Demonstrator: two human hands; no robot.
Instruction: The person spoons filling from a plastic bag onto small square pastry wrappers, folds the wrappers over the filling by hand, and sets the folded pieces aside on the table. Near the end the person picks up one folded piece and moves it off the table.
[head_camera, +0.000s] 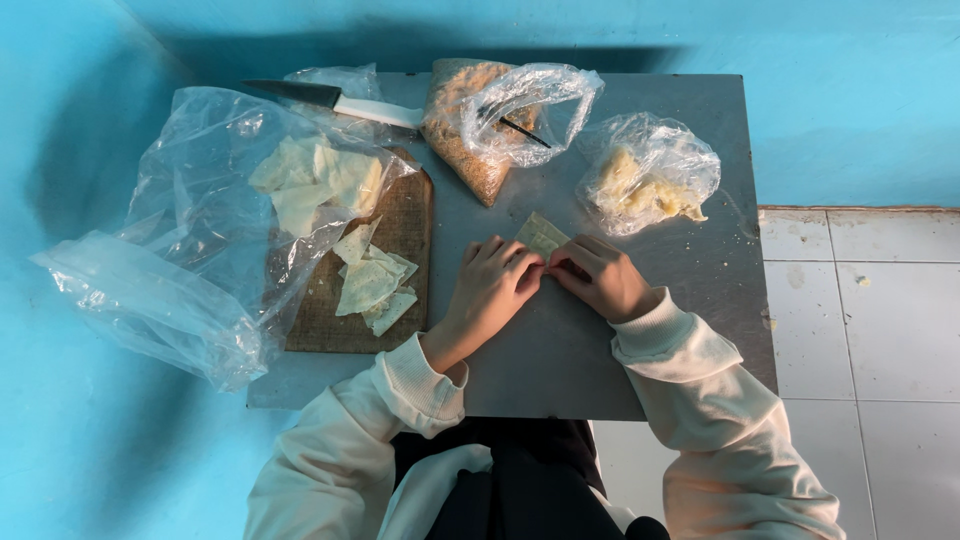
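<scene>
My left hand (493, 285) and my right hand (602, 277) meet at the middle of a grey metal table (560, 350). Both pinch the near edge of a pale square dough wrapper (540, 235) that lies flat on the table, its far corner pointing away from me. Left of my hands, a small pile of cut wrapper pieces (372, 282) rests on a brown woven board (400, 225). Cream sleeves cover both my arms.
A large clear plastic bag (190, 250) holding more pale sheets (315, 180) spreads over the table's left side. A knife (335, 98) lies at the back. A bag of brown crumbs (470, 130) and a bag of yellowish filling (650, 180) sit behind my hands.
</scene>
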